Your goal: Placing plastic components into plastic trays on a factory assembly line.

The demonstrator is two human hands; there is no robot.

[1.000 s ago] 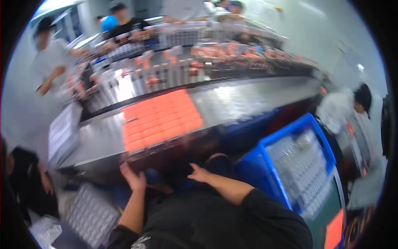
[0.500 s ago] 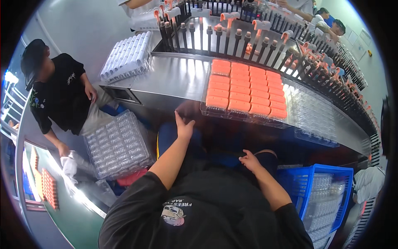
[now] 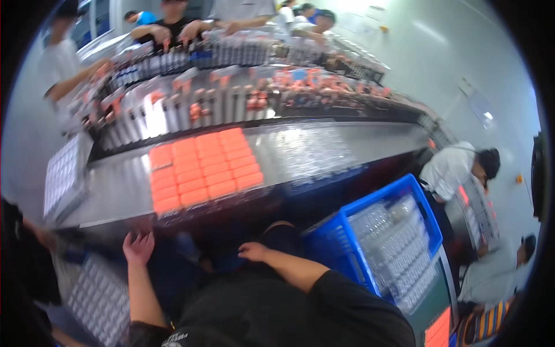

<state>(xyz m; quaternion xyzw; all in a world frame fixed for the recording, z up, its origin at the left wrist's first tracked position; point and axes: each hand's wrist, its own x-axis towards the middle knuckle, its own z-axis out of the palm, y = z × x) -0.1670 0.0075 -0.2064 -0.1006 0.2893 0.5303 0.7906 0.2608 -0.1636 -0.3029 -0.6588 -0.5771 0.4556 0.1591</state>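
Note:
My left hand [image 3: 139, 248] is raised just below the front edge of the metal bench, its fingers apart and nothing in them. Lower and to the right, my right hand [image 3: 253, 251] hovers over my lap, fingers loosely bent, with no object visible in it. On the bench ahead lie rows of orange blocks [image 3: 205, 168] in a clear plastic tray, close to my left hand. Clear empty-looking trays [image 3: 315, 147] rest to the right of the blocks. The picture is smeared by motion, so fine detail is lost.
Beside my right arm stands a blue crate [image 3: 326, 243] of clear trays. A white tray stack [image 3: 68, 173] sits at the bench's left end. Clear trays [image 3: 101, 298] lie low at left. Upright rods [image 3: 231, 103] with orange parts line the bench's back. Several people work around.
My view has swung to the right, so bench and blocks appear farther left and the blue crate nearer the middle. Both hands remain without any object.

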